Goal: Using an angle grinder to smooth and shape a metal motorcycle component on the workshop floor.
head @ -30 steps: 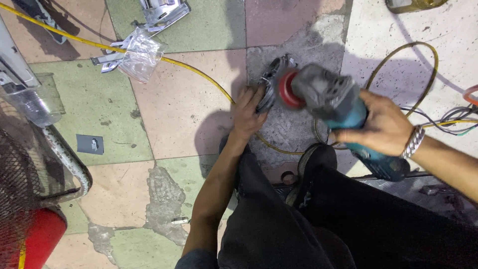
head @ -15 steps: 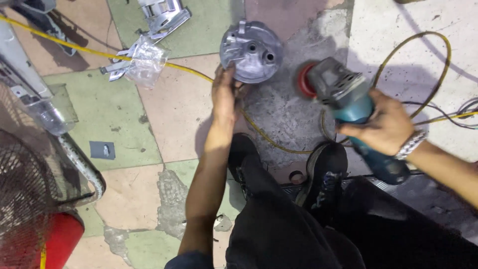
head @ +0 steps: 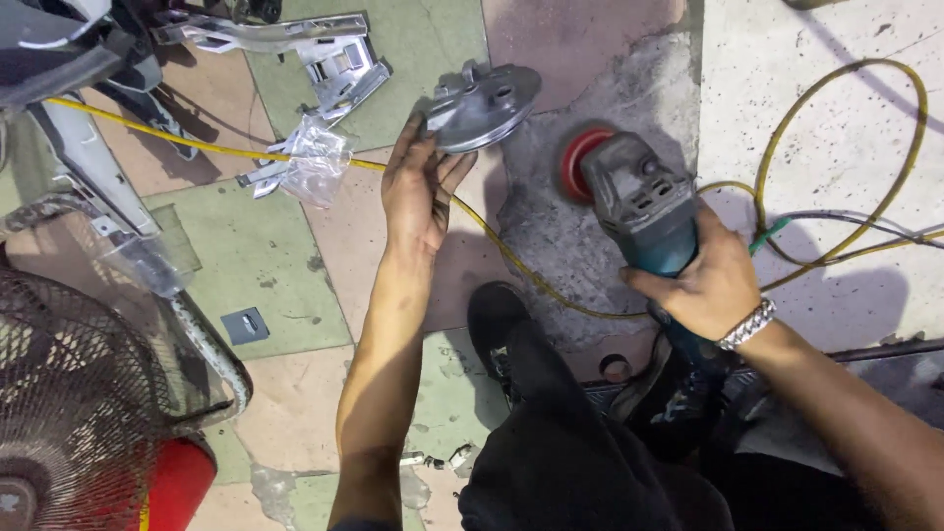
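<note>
The left hand [head: 418,192] holds a round grey metal casting [head: 484,106] up off the floor [head: 295,256], fingers closed on its lower rim and thumb spread beneath, the part tilted so one face turns up and away. The right hand [head: 706,280], a metal bracelet [head: 744,324] at its wrist, is wrapped tight round the body of a blue-green grinder [head: 644,211], whose red disc [head: 575,162] points toward the casting and hangs just above a rough grey patch of floor, near the part but not touching it. A yellow cable [head: 511,261] runs across the floor under the left forearm and loops off toward the right edge. Bright metal brackets [head: 324,54] and a crumpled clear bag [head: 315,167] lie toward the far left of the floor, a wire fan guard [head: 69,393] at the near left corner, and a black shoe [head: 497,320] rests between the arms. The main risk, as I judge it, is the bare left fingers sitting so close to the disc: a one-handed grip on the rim could let the casting twist or kick if the disc bites an edge. The cable lies close enough to be nicked, and grit could fly toward the legs.
</note>
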